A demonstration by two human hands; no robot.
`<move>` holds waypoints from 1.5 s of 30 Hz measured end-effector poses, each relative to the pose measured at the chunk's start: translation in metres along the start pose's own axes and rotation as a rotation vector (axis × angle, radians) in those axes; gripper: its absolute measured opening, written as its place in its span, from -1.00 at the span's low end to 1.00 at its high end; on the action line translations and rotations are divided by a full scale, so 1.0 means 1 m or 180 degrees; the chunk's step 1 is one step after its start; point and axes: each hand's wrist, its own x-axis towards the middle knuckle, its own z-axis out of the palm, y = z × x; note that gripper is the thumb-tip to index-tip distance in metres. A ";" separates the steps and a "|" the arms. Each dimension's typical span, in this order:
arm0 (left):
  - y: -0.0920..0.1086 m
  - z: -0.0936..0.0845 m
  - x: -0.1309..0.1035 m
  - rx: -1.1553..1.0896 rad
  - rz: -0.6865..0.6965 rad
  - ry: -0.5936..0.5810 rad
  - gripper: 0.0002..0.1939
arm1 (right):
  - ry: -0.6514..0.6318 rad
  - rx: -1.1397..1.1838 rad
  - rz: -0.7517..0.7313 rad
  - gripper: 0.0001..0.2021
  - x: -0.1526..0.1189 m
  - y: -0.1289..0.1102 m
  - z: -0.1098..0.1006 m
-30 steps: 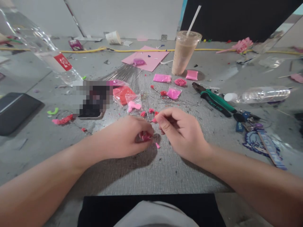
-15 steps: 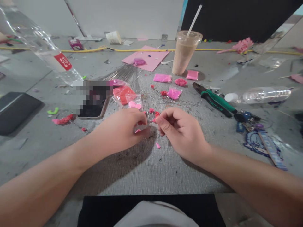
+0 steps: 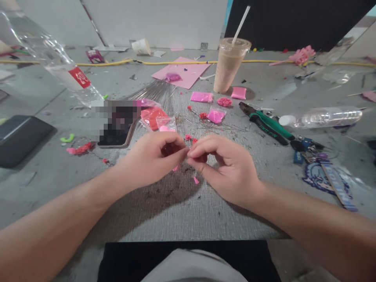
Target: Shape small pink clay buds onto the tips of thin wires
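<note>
My left hand (image 3: 160, 154) and my right hand (image 3: 225, 166) meet fingertip to fingertip above the grey table. Each has its thumb and forefinger pinched together; whatever lies between them is too small or hidden to name. Just behind the fingers are small red-pink clay pieces (image 3: 188, 137) on thin wire. A pink scrap (image 3: 196, 180) lies on the table below my fingertips. Past my left hand are a bag of red clay (image 3: 154, 118) and a small clear bag with pink clay (image 3: 166, 124). Further back, a pink clay packet (image 3: 216, 115) sits beside a red-tipped wire (image 3: 202, 116).
To the left are a phone (image 3: 117, 125), a black case (image 3: 23, 139) and a tall plastic bottle (image 3: 63, 64). Green-handled pliers (image 3: 267, 123), a lying bottle (image 3: 329, 117) and keys (image 3: 308, 149) are on the right. A drink cup (image 3: 230, 68) stands behind, near a bundle of wires (image 3: 155, 89).
My hands have come together, with the left fingers closing into a pinch and moving right to touch the right fingertips. The right thumb has shifted a little lower.
</note>
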 end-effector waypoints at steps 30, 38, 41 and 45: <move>-0.007 -0.003 0.000 -0.1636 -0.0404 -0.0772 -0.83 | 0.0035 -0.0501 -0.0828 -0.85 0.006 0.005 -0.006; -0.007 -0.002 0.000 -0.1698 -0.0320 -0.0674 -0.82 | -0.0032 -0.0156 -0.0294 -0.85 0.005 -0.004 -0.005; -0.007 -0.002 -0.001 -0.1781 -0.0292 -0.0663 -0.85 | -0.0129 0.0097 -0.0177 -0.83 0.005 -0.004 -0.006; -0.007 -0.002 -0.003 -0.1726 -0.0282 -0.0723 -0.87 | -0.0154 0.0348 -0.0058 -0.84 0.005 -0.002 -0.006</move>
